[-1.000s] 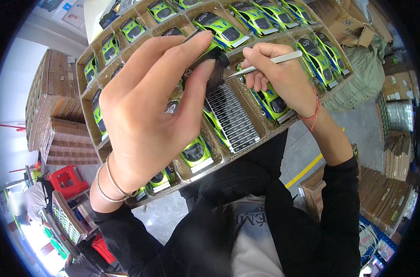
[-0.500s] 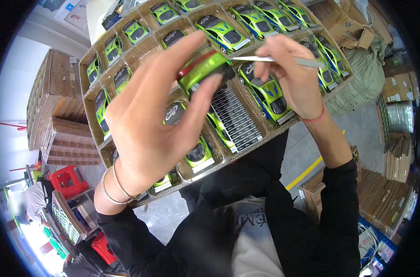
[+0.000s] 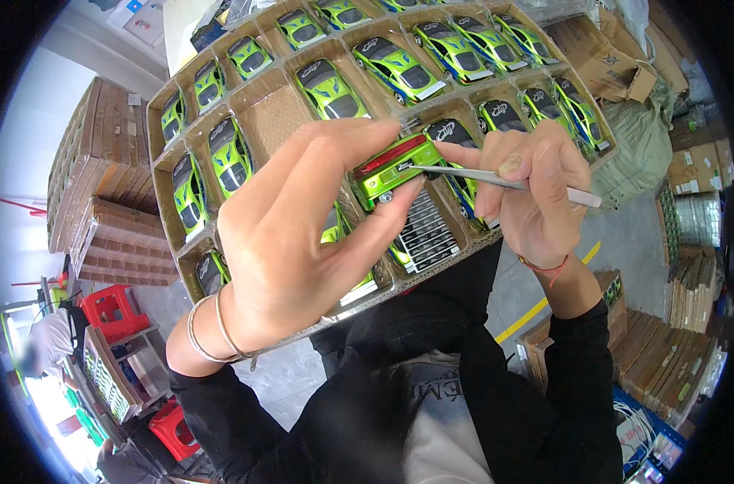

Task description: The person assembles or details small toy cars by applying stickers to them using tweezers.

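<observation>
My left hand (image 3: 290, 214) grips a green toy car (image 3: 383, 190) between thumb and fingers, its rear end with a red strip turned up. Closed around slim metal tweezers (image 3: 496, 178), my right hand (image 3: 540, 194) brings their tip against the car's rear panel. A small dark mark or label shows at the tip; whether the tweezers pinch it I cannot tell. Below the hands, a sheet of black-and-white strip labels (image 3: 431, 234) lies over a compartment of the cardboard tray (image 3: 272, 109). Several similar green cars (image 3: 395, 68) sit in the tray's compartments.
Stacked brown cardboard trays (image 3: 101, 169) stand at the left, near red stools (image 3: 115, 313) and a person (image 3: 52, 343). On the right are an open carton (image 3: 605, 64), a pale green sack (image 3: 637, 137) and piled flat cardboard (image 3: 665, 355). Yellow tape (image 3: 536, 302) marks the floor.
Both hands have come lower, and the car's rear has turned into clearer view. The tweezers' tip has moved from the car's upper edge onto its rear panel.
</observation>
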`<state>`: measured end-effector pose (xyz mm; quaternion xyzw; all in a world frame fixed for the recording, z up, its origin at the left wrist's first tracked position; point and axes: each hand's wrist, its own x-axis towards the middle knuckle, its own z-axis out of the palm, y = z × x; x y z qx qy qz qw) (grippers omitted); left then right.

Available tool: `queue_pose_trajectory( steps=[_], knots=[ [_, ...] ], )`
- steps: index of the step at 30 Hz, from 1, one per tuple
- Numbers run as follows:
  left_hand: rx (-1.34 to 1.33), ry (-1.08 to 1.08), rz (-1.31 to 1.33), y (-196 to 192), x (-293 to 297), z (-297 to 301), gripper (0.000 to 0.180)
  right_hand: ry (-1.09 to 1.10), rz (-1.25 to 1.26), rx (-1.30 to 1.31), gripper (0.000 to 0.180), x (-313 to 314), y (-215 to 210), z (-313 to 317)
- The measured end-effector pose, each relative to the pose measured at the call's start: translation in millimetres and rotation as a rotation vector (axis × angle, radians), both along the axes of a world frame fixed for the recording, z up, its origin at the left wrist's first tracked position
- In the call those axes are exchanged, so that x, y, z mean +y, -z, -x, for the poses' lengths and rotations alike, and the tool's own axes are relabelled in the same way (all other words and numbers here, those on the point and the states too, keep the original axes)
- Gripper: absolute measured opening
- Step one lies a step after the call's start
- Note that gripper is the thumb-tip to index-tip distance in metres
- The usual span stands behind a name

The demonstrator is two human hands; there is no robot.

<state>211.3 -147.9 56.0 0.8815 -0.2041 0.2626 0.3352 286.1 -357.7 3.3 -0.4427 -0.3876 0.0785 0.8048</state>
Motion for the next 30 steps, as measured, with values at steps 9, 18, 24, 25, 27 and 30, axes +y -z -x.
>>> queue_pose_trajectory(
  steps=[9, 18, 24, 25, 27, 30],
  knots=[
    [-0.008, -0.011, -0.003, 0.9, -1.0, 0.1, 0.040, 0.007, -0.021, 0.046, 0.027, 1.8, 1.5, 2.9],
    [-0.016, -0.001, 0.006, 0.8, -1.4, 0.2, 0.040, 0.059, 0.087, 0.074, 0.032, 2.6, -3.7, 3.4],
    [-0.017, -0.003, -0.004, 1.6, -0.9, 0.8, 0.039, 0.071, 0.115, 0.045, 0.033, 2.6, -4.3, 3.4],
    [-0.017, -0.003, -0.004, 1.9, -0.9, 0.7, 0.039, 0.072, 0.115, 0.045, 0.033, 2.8, -4.3, 3.5],
    [-0.021, -0.002, -0.001, 1.5, -1.4, 0.3, 0.039, 0.079, 0.121, 0.049, 0.033, 3.0, -5.0, 3.8],
    [-0.007, -0.008, 0.010, 1.4, -2.1, 0.8, 0.039, 0.091, 0.104, 0.036, 0.033, 3.7, -4.1, 5.2]
  ],
)
